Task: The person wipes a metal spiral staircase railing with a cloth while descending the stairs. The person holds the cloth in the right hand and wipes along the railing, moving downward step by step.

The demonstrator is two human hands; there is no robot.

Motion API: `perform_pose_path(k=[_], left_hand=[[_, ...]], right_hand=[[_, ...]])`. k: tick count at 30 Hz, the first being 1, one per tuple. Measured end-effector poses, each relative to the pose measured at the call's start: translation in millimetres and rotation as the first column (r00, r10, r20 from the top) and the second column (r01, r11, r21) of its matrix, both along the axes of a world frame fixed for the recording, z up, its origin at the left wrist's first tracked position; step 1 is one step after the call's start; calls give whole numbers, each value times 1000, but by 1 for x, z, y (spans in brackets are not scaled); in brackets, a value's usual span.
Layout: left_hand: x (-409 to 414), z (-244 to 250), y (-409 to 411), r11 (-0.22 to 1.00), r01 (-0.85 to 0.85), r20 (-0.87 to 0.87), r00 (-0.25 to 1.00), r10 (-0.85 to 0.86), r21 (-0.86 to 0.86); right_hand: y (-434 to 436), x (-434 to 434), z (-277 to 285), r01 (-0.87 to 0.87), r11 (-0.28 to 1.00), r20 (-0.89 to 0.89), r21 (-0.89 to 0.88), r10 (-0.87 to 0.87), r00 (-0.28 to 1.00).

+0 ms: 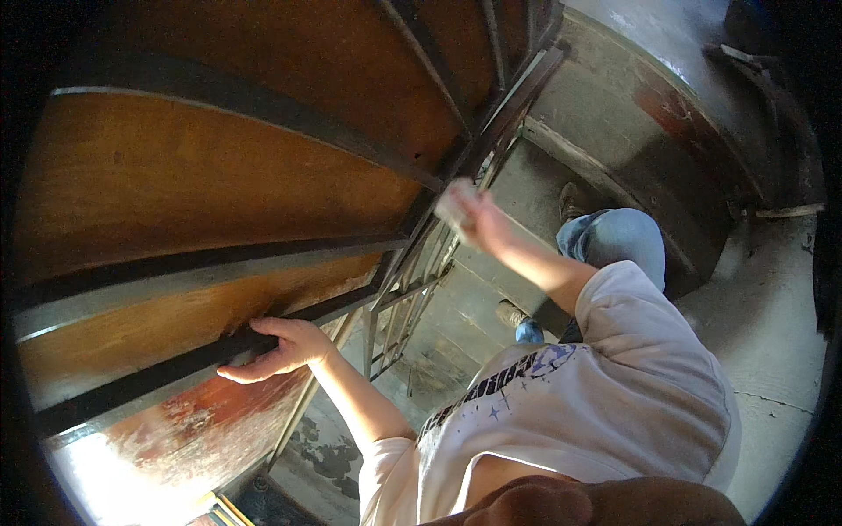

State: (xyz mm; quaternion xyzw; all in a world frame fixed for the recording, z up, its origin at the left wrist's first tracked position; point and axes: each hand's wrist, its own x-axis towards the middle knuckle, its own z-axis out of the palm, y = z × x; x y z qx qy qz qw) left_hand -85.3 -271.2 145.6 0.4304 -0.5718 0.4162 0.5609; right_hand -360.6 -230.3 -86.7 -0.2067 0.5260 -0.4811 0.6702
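A large framework of dark bars [316,128] with brown panels [197,177] between them fills the upper left. It looks like a door or gate, though the picture does not settle which. My left hand [289,348] grips the lowest dark bar [158,371], thumb and fingers on opposite sides of it. Motion blurs my right hand [483,220], which holds a small pale pad [459,205], perhaps a folded cloth or sanding pad. The pad is at the framework's right edge bar [454,164]; whether it touches is too blurred to tell.
Concrete steps [473,289] run below, with my shoes [513,314] on them. A thin metal railing [401,296] stands beside the framework. Worn reddish wall [217,411] shows at lower left, next to bright light. A ledge [592,158] crosses the right side.
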Motion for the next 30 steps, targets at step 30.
perform_pose_path(k=[30], left_hand=[[-5, 4, 3, 985, 134, -33, 991, -131, 109]], right_hand=[[36, -7, -208, -21, 969, -637, 245, 177, 751]])
